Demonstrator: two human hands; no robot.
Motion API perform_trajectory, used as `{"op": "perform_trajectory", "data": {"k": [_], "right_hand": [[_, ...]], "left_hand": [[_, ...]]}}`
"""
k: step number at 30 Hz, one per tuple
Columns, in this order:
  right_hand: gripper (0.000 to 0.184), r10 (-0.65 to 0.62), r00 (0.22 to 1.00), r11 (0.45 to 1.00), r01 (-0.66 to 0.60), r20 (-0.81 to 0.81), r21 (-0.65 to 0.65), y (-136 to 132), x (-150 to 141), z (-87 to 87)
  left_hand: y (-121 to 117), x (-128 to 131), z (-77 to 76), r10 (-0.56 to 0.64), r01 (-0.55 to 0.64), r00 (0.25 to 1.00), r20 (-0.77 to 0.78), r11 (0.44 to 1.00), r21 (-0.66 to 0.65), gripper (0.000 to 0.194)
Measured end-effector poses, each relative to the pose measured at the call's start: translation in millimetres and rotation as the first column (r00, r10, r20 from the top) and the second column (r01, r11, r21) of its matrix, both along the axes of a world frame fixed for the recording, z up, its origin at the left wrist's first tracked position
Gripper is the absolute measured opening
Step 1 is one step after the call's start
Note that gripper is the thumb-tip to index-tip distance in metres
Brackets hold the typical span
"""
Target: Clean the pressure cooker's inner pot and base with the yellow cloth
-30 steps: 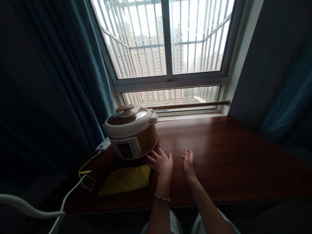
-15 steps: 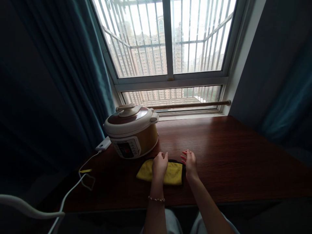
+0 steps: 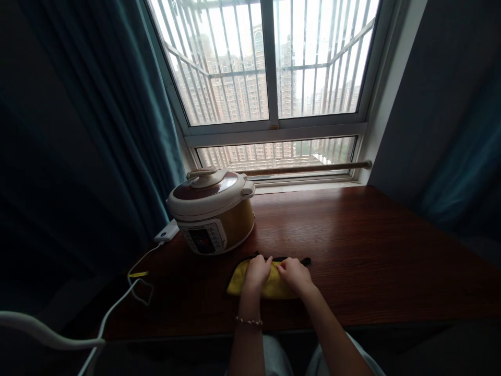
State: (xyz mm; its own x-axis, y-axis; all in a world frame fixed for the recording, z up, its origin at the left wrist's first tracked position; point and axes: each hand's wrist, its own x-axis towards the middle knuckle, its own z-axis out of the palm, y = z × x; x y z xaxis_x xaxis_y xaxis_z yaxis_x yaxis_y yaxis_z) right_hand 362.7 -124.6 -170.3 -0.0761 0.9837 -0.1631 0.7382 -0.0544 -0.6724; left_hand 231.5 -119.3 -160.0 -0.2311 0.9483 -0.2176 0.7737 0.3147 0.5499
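A yellow cloth with a dark edge [image 3: 238,282] lies on the dark wooden table [image 3: 352,250], just in front of an electric pressure cooker [image 3: 211,210]. My left hand [image 3: 257,272] rests on the cloth with its fingers curled over the fabric. My right hand [image 3: 294,273] presses on the cloth's right part, fingers bent and pointing left toward the other hand. Both hands hide most of the cloth. A bead bracelet sits on my left wrist.
A white power adapter [image 3: 166,232] with a white cable [image 3: 117,303] lies left of the cooker. A wooden rod [image 3: 313,168] lies along the sill under the barred window. Teal curtains hang at both sides.
The cloth has been pulled right from the cooker's front left to the table's middle. My right hand, earlier lifted and open beside it, now lies on the cloth close to my left hand.
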Motion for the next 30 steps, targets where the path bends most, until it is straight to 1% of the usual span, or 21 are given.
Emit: {"op": "perform_trajectory", "data": {"k": [3,5,6,9,11,15,20,25,27,30], "right_hand": [[0.024,-0.112,0.98,0.994,0.113,0.166,0.006,7,14,3.7],[0.028,-0.15,0.965,0.989,0.147,0.217,0.031,9,21,6.3],[0.03,-0.149,0.963,0.989,0.142,0.225,0.045,9,23,7.5],[0.036,-0.083,0.974,0.995,0.068,0.212,0.075,5,21,9.4],[0.035,-0.023,0.98,0.997,0.008,0.199,0.079,2,16,8.4],[0.026,0.057,0.981,0.996,-0.068,0.184,0.056,0,9,2.9],[0.025,0.074,0.982,0.995,-0.083,0.173,0.048,2,11,-0.1],[0.025,0.069,0.983,0.996,-0.078,0.173,0.044,1,11,0.6],[0.025,0.069,0.982,0.996,-0.078,0.173,0.045,0,11,0.8],[0.025,0.071,0.982,0.996,-0.08,0.173,0.047,0,11,1.4]], "left_hand": [[1,9,-5.0,-0.071,0.075,0.994,0.08,0.995,-0.059,0.034],[2,13,-6.1,-0.094,0.102,0.99,0.105,0.992,-0.07,0.036],[3,14,-5.4,-0.095,0.101,0.991,0.098,0.993,-0.059,0.036],[4,11,0.1,-0.062,0.062,0.998,0.014,0.998,0.013,0.039],[3,8,3.4,-0.041,0.043,0.998,-0.047,0.998,0.039,0.039],[2,6,3.0,-0.076,0.077,0.991,-0.114,0.997,0.005,0.033],[1,10,0.1,-0.133,0.132,0.979,-0.153,0.991,-0.016,0.037],[1,9,-0.9,-0.154,0.154,0.975,-0.162,0.988,-0.018,0.038],[2,9,-2.0,-0.154,0.157,0.976,-0.156,0.988,0.006,0.037],[3,9,-3.5,-0.143,0.155,0.98,-0.137,0.985,0.076,0.034]]}}
